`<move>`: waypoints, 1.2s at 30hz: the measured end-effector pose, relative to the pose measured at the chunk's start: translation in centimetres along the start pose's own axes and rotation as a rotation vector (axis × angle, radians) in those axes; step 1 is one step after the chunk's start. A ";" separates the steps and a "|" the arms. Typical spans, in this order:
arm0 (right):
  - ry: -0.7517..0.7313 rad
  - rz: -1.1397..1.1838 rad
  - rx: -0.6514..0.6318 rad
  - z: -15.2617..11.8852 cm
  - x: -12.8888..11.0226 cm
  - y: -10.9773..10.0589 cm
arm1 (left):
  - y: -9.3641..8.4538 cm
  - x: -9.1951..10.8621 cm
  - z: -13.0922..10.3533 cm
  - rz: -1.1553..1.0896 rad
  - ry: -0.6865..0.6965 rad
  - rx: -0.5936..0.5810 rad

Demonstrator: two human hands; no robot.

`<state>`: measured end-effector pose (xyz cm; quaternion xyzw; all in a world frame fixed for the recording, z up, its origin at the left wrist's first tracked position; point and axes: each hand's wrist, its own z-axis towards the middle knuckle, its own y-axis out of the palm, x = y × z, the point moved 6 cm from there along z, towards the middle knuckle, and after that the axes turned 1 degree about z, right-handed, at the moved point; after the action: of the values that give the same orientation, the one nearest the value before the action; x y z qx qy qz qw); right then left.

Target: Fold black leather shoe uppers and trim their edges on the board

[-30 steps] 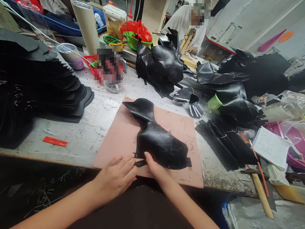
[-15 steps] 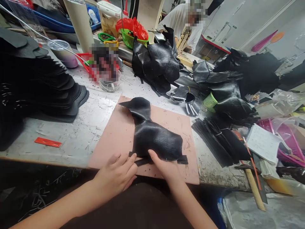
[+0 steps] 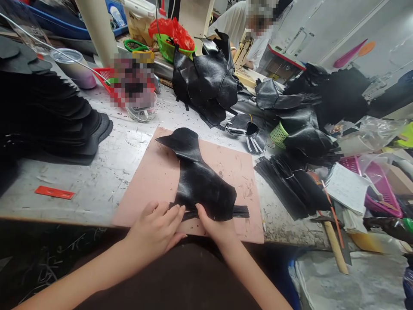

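Note:
A shiny black leather piece point(image 3: 206, 185) lies over a pink board point(image 3: 145, 176) at the table's front edge. Black strips point(image 3: 241, 211) stick out from under its right end and also show at its lower left. My right hand point(image 3: 216, 221) grips the lower edge of the leather, thumb on top and fingers hidden beneath. At the lower left corner, my left hand point(image 3: 161, 226) rests on the dark strips with its fingers bent and close together, the thumb apart below; what its fingertips pinch, if anything, is hidden.
Stacked black pieces point(image 3: 58, 116) rise at the left, near a red strip point(image 3: 54, 192). Black leather parts point(image 3: 206, 82) lie behind the board. Bundled strips point(image 3: 290, 185), a notebook point(image 3: 346, 187) and a wooden handle point(image 3: 336, 247) are at the right. A person point(image 3: 238, 21) is at the back.
The view has shifted, so the table's contents appear slightly further left. The leather's right end has swung down and nearer me, and my left thumb shows more clearly apart from the fingers.

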<state>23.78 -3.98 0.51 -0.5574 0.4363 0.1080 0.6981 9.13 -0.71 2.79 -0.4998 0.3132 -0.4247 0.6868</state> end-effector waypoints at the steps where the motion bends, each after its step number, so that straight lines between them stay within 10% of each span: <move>1: -0.014 -0.013 -0.006 0.0 0.0 0.1 | -0.1 0.1 0.2 0.008 0.008 0.003; 14: -0.033 -0.048 -0.034 -0.2 -0.1 0.2 | 1.1 0.8 0.7 0.051 0.047 -0.103; 21: -0.128 -0.070 0.131 0.2 -0.5 -3.2 | 0.7 1.2 2.0 0.070 0.131 -0.082; 36: -0.160 0.048 -0.172 1.7 0.6 -4.0 | 2.1 1.8 2.3 0.032 0.198 -0.076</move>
<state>27.48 -4.09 2.80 -0.5941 0.3815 0.2057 0.6777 12.42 -1.06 1.48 -0.4761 0.4035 -0.4489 0.6396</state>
